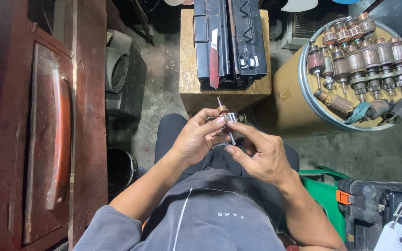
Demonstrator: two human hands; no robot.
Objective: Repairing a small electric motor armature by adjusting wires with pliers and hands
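Holding: I see both hands gripping a small motor armature over the lap.
Left hand: fingers wrapped on its copper end.
Right hand: fingers pinching the shaft.
Nearby: drum topped with armatures.

Small motor armature, copper commutator uppermost, steel shaft tilted slightly, above the lap.

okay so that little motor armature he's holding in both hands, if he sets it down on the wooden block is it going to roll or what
Probably yes. The armature looks round, with a thin shaft through it, so laid on its side it would likely roll. Its copper and steel build suggests it is stiff and heavy for its size. The left hand and right hand grip it by fingertips, so the shaft may be slippery.
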